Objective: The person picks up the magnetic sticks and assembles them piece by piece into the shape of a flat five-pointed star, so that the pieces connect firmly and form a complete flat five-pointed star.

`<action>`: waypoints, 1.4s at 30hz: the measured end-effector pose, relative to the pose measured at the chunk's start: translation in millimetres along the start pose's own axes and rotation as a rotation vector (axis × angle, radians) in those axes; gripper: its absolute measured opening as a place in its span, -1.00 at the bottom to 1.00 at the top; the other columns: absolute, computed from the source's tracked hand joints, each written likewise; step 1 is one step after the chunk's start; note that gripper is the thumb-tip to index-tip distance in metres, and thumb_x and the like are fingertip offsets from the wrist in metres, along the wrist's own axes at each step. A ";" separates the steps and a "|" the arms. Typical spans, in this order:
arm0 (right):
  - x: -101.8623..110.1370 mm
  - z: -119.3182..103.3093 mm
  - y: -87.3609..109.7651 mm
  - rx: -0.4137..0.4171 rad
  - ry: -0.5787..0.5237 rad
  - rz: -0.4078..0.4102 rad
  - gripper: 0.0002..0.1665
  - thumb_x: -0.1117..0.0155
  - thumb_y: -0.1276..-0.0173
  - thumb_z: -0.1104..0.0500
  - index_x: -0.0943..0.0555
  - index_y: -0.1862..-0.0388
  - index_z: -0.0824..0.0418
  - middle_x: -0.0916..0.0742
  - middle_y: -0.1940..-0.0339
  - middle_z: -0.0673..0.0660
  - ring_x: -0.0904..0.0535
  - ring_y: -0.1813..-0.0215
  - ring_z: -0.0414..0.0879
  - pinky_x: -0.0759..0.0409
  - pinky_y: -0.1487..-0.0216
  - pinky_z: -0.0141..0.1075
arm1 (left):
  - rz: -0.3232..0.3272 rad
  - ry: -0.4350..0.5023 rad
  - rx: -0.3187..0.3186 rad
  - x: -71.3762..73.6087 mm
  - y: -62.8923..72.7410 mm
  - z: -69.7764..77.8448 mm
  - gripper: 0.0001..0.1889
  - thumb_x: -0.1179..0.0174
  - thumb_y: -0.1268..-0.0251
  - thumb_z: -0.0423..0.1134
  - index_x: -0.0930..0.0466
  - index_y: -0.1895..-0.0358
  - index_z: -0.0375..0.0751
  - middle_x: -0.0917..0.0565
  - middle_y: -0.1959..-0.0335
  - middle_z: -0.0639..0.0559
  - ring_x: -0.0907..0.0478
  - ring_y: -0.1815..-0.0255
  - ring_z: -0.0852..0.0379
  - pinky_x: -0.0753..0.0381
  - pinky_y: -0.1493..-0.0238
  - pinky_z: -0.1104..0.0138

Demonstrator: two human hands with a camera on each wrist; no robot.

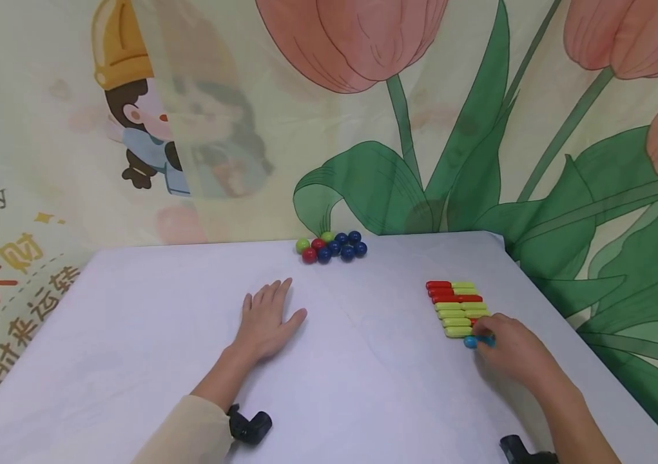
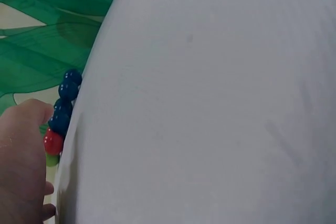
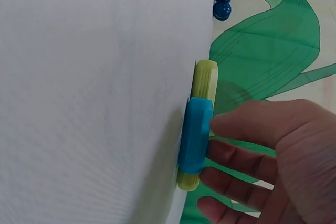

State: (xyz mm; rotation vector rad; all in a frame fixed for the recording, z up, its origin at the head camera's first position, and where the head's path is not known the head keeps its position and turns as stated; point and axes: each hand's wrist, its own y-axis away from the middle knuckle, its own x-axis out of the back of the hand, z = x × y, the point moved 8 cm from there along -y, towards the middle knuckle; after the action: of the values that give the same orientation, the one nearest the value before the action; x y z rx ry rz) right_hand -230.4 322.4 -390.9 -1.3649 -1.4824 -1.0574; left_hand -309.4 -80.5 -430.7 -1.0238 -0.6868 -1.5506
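At the right of the table, my right hand [image 1: 511, 348] holds a short blue plastic stick [image 1: 470, 343] by thumb and fingertips. The blue stick lies at the near end of a row of red and yellow-green plastic sticks [image 1: 456, 307]. In the right wrist view the blue stick [image 3: 195, 137] overlaps a yellow-green stick [image 3: 205, 80] behind it, with the thumb and fingertips at its side. My left hand [image 1: 265, 322] rests on the white tabletop, fingers spread and holding nothing.
A cluster of shiny red, green and dark blue balls [image 1: 347, 252] sits at the table's back edge. Behind the white-covered table [image 1: 352, 386] hangs a printed cloth [image 1: 363, 129] with tulips. Black wrist devices [image 1: 251, 428] are strapped on both arms.
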 end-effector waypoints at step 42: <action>-45.7 -100.8 -52.8 0.118 -0.480 -0.014 -0.73 -0.49 -0.33 0.13 -0.70 0.01 0.09 -0.76 0.09 0.04 -0.64 0.07 -0.08 -0.67 0.01 -0.22 | 0.114 0.084 0.078 -9.1 -42.9 13.9 -0.29 -0.09 -0.48 -0.02 -0.20 -0.59 -0.24 -0.37 -0.53 -0.30 -0.19 -0.59 -0.32 0.14 -0.59 -0.34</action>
State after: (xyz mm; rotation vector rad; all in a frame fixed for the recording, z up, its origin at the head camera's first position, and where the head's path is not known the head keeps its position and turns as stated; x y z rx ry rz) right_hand -276.9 210.0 -407.4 -1.5950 -1.8667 -0.6599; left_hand -347.3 -54.5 -428.4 -0.9187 -0.6156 -1.4490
